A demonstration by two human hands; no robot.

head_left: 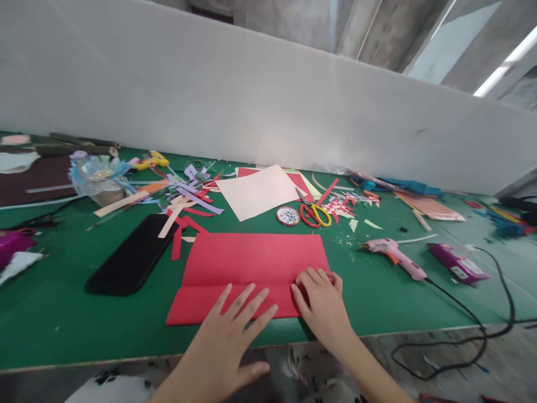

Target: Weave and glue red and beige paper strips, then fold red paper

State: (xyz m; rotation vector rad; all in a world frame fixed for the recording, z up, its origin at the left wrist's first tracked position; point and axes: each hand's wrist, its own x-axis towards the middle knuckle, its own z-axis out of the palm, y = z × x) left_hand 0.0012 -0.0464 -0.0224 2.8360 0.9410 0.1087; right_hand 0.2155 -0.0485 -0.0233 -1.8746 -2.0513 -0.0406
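A red sheet of paper (251, 254) lies near the table's front edge, with a crease running across it. My left hand (229, 336) rests on its lower part, fingers spread and palm partly beyond the paper's edge. On the sheet's right side is my right hand (321, 302), its fingers bent and pressed on the red paper near the crease. Neither hand visibly grips the sheet. Behind the paper are scissors (314, 214) with red and yellow handles, a small round tin (288, 216) and a pale peach sheet (258, 193).
The green table (59, 330) holds a black phone-shaped object (132, 254) at left, coloured paper strips (193, 193) behind it, and a yellow glue gun (152, 160). To the right are a pink glue gun (396, 257) with a black cord and a purple box (457, 263). A white partition (251, 95) stands behind.
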